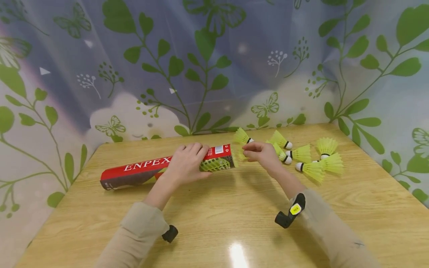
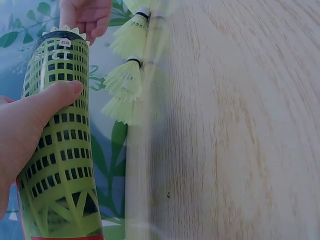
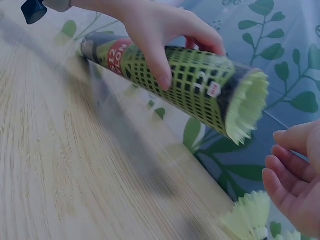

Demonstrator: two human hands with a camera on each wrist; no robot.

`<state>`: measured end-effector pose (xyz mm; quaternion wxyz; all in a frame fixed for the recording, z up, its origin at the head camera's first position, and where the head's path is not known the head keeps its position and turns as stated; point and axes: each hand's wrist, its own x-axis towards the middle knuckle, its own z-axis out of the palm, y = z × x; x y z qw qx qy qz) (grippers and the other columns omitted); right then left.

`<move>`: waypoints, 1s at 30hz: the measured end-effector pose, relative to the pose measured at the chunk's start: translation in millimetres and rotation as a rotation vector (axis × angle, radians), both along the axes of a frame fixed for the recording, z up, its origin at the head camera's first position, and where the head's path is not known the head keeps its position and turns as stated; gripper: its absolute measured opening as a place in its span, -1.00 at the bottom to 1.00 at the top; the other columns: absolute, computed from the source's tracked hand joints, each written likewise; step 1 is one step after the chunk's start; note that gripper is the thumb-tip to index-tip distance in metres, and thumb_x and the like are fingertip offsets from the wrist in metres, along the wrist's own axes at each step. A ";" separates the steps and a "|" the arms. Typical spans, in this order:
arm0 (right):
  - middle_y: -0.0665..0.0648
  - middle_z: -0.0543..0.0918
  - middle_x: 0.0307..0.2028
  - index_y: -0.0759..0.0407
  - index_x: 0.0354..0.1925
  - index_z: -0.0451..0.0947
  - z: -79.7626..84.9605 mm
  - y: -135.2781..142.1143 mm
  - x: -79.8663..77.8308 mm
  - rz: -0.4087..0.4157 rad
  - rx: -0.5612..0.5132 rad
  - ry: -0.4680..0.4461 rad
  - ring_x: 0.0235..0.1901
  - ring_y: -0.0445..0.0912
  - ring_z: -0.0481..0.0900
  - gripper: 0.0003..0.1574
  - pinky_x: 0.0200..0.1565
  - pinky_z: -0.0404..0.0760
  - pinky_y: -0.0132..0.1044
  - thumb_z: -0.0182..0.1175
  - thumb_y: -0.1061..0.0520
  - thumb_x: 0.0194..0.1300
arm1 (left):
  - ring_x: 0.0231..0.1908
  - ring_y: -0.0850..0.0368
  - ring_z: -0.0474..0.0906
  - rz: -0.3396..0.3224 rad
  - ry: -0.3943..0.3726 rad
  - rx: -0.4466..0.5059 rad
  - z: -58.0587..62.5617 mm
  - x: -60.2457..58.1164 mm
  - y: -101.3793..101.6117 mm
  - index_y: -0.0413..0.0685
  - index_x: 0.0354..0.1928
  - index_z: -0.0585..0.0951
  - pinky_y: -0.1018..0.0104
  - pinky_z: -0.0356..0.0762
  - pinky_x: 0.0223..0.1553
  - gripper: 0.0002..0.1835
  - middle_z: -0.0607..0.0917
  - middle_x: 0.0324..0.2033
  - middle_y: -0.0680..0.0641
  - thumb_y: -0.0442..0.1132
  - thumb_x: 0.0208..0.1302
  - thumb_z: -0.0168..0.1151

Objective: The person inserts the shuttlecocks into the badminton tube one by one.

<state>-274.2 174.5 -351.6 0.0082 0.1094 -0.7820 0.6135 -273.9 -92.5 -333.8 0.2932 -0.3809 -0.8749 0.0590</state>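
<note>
My left hand (image 1: 188,162) grips a red ENPEX shuttlecock tube (image 1: 134,172) from above, thumb on the near side. The tube lies sideways, its end toward the right; the right wrist view shows it tilted. A yellow-green shuttlecock skirt (image 3: 248,107) sticks out slightly from that end. Just beyond it is my right hand (image 1: 264,154), fingers loosely bent, with a gap to the skirt in the right wrist view. Nothing shows between its fingers (image 3: 282,177). In the left wrist view, the left thumb (image 2: 62,95) presses on the tube's green-and-black grid pattern.
Several loose yellow shuttlecocks with white heads lie right of the tube, among them one shuttlecock (image 1: 311,170) nearest the front and another (image 1: 326,146) farther back. They rest on a wooden table (image 1: 214,223). A leaf-patterned curtain (image 1: 214,74) hangs behind the table.
</note>
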 end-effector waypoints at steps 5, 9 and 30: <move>0.38 0.48 0.05 0.43 0.06 0.45 0.6 20.8 4.6 -0.014 0.046 -0.033 -0.09 0.01 0.52 -0.56 -0.05 0.49 0.01 0.13 0.17 0.30 | -0.15 -0.01 0.52 -0.006 0.008 0.004 0.2 0.1 -0.5 -0.12 0.05 0.46 0.11 0.44 -0.21 -0.17 0.54 -0.16 -0.09 0.30 -0.21 0.37; 0.33 0.52 0.00 0.40 0.07 0.45 1.5 39.5 9.2 -0.040 0.129 -0.023 -0.09 0.04 0.52 -0.52 -0.06 0.50 0.01 0.14 0.09 0.30 | -0.15 -0.01 0.52 -0.011 0.010 0.015 -0.9 -0.1 -1.1 -0.11 0.04 0.47 0.11 0.44 -0.21 -0.18 0.54 -0.16 -0.09 0.29 -0.21 0.38; 0.12 0.58 -0.09 0.47 0.11 0.37 3.4 135.2 41.1 -0.220 0.278 -0.021 -0.29 -0.28 0.58 -0.35 -0.14 0.55 -0.24 0.08 -0.05 0.33 | -0.16 -0.01 0.52 -0.024 0.045 -0.010 -0.4 -0.1 -1.2 -0.12 0.03 0.47 0.12 0.44 -0.22 -0.19 0.55 -0.18 -0.09 0.31 -0.19 0.34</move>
